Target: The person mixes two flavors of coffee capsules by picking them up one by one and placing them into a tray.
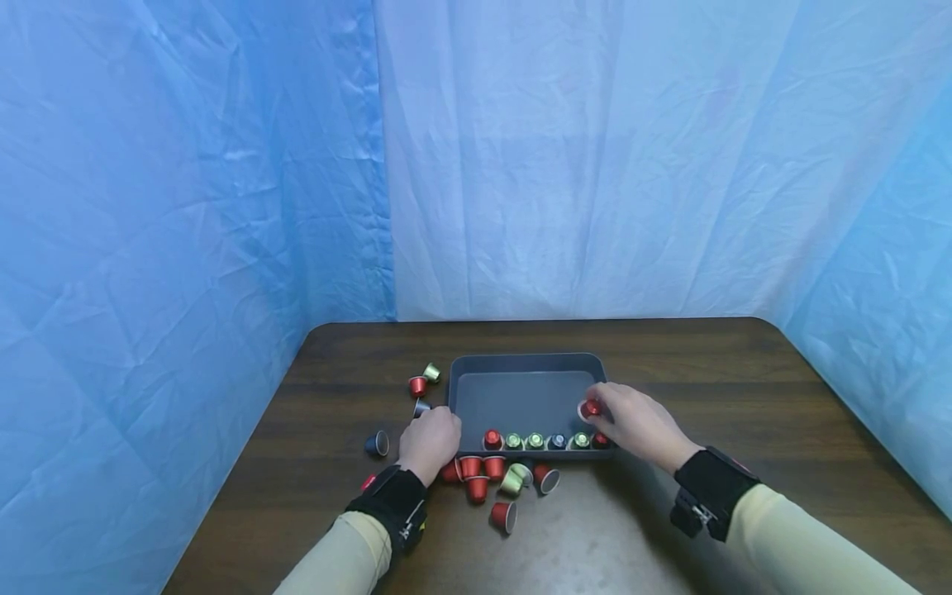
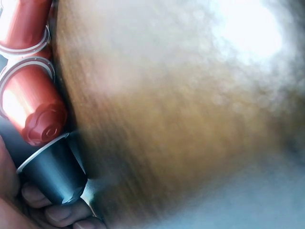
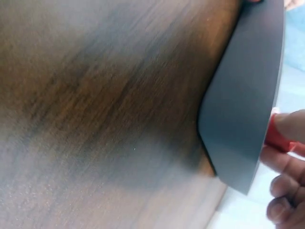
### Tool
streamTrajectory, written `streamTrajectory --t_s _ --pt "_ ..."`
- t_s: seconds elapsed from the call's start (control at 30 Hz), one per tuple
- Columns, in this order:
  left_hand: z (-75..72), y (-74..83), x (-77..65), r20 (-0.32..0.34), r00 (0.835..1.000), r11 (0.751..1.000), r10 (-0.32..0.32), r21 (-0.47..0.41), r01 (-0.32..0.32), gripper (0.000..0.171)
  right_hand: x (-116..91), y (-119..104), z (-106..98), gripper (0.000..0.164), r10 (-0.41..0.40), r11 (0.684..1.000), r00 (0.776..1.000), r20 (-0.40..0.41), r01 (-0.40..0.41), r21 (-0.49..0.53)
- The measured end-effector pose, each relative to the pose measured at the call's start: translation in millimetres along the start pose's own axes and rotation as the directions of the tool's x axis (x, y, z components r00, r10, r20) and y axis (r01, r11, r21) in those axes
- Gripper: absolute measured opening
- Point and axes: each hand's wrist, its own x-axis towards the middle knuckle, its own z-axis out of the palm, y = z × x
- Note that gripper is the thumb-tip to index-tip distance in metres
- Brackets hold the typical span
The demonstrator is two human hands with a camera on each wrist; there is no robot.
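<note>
My right hand [image 1: 640, 421] pinches a red coffee capsule [image 1: 591, 407] between thumb and fingers, over the right end of the dark grey tray [image 1: 521, 357]. In the right wrist view that red capsule [image 3: 277, 136] shows beside the tray's wall [image 3: 243, 95]. Along the tray's front side stands a row of red, green and dark blue capsules [image 1: 535, 441]. By the tray's front left corner is my left hand [image 1: 430, 442], its fingertips hidden in the head view. The left wrist view shows its fingers curled at a dark capsule [image 2: 57, 169], beside a red capsule [image 2: 35, 102].
Several red and green capsules [image 1: 477, 489] lie in a cluster before the tray, with a red one [image 1: 503, 516] nearer me. Left of the tray are a green capsule [image 1: 432, 373], a red one [image 1: 418, 386] and dark blue ones [image 1: 377, 444]. Blue sheets [image 1: 632, 165] surround the wooden table [image 1: 692, 355].
</note>
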Motion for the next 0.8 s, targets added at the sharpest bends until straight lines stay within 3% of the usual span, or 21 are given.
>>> streamTrajectory --t_s 0.17,0.53,0.8 --pt "1.4 -0.9 1.2 -0.010 1.000 1.000 0.013 0.021 -0.013 0.025 3.9 2.6 2.1 0.037 0.035 0.999 0.999 0.038 -0.034 -0.024" --pt "2.1 -1.3 1.9 -0.015 1.000 1.000 0.012 0.021 -0.011 0.026 6.0 10.7 8.7 0.027 -0.005 0.999 0.999 0.035 0.006 -0.043" --pt "1.8 -1.4 2.3 -0.005 1.000 1.000 0.014 0.010 -0.014 0.025 7.6 14.3 10.3 0.027 0.019 1.000 0.998 0.064 -0.017 -0.017"
